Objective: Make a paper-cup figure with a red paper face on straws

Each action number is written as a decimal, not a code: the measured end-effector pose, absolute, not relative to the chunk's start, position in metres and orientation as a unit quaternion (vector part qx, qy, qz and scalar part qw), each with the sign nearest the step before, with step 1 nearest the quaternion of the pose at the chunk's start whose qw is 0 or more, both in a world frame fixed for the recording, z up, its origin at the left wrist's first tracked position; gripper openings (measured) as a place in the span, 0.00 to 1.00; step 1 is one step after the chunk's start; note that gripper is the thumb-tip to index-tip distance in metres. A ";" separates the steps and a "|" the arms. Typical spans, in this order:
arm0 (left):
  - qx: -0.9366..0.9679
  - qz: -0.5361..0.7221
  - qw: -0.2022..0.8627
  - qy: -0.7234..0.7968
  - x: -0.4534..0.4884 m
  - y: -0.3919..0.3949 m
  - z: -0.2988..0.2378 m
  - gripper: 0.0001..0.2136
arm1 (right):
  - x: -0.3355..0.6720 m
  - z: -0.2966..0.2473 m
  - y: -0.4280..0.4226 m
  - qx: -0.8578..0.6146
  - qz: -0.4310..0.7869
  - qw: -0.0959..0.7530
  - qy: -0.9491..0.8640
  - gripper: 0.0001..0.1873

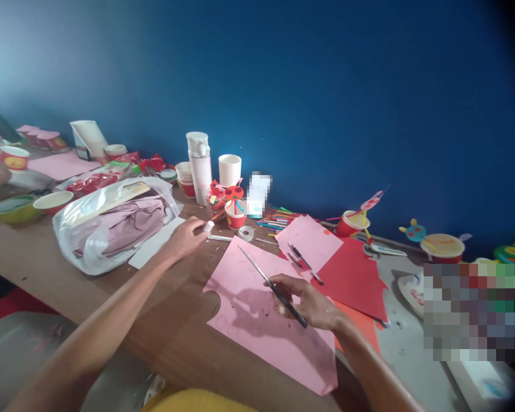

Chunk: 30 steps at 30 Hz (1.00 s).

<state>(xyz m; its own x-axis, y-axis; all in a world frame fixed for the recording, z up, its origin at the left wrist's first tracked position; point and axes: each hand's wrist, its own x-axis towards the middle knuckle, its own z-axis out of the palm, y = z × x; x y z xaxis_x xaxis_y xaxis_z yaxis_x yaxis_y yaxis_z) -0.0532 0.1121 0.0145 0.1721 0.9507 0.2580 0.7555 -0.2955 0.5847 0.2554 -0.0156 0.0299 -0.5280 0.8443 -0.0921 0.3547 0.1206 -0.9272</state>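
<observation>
While hands (311,303) hover (black-handled tool (290,309) gripped), pink paper (257,326)

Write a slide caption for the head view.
Right hand holds a black-handled tool over pink paper; left hand holds a small white item above the table.

Notched pink paper sheet (257,329): matt, smooth. Over it, slim dark tool (297,314): metallic-looking shaft. Under it, flat brown wood-look tabletop (167,323). Left of it, crumpled clear plastic bag (77,232): glossy.
</observation>
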 end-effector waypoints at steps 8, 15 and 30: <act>0.720 0.343 0.138 0.588 -0.044 0.158 0.004 0.10 | 0.250 0.019 -0.015 -0.428 0.564 0.231 -0.668 0.18; 0.697 0.352 0.133 0.611 -0.051 0.144 -0.004 0.14 | 0.241 0.016 -0.015 -0.451 0.504 0.227 -0.700 0.16; 0.833 0.422 0.124 0.337 -0.005 0.054 0.008 0.06 | 0.233 -0.033 -0.014 -0.536 -0.035 0.232 -0.811 0.17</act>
<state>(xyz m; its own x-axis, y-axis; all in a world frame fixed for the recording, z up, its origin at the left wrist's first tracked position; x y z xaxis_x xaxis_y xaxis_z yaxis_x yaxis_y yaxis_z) -0.0047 0.0542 0.0078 0.4172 0.6655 0.6189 0.4561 -0.7423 0.4909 0.2329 -0.0143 -0.0332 -0.3185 0.8531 0.4133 0.8852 0.4236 -0.1921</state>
